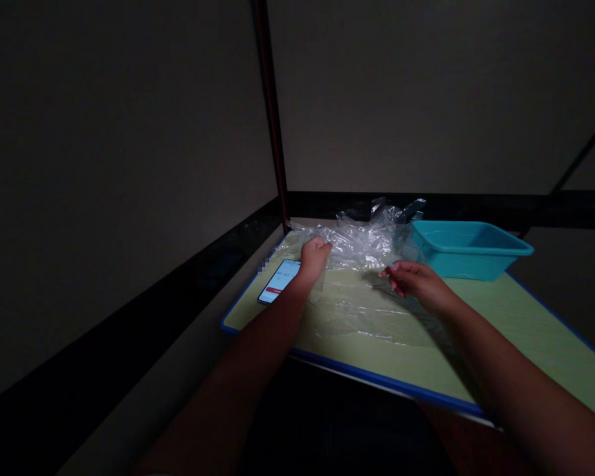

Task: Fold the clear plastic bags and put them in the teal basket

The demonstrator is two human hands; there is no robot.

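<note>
A flat clear plastic bag (361,311) lies spread on the green table top (515,330). Behind it is a crumpled heap of clear plastic bags (361,238). My left hand (313,258) is closed in a fist at the heap's left edge, gripping clear plastic there. My right hand (416,281) rests on the flat bag's far right part, its fingers pressed together in a pinch on the plastic. A phone (280,281) with a lit screen lies just left of my left wrist.
A turquoise plastic tub (469,248) stands at the back right of the table. The table has a blue edge (377,380) near me. A dark red post (272,112) rises at the back left corner. The surroundings are dark.
</note>
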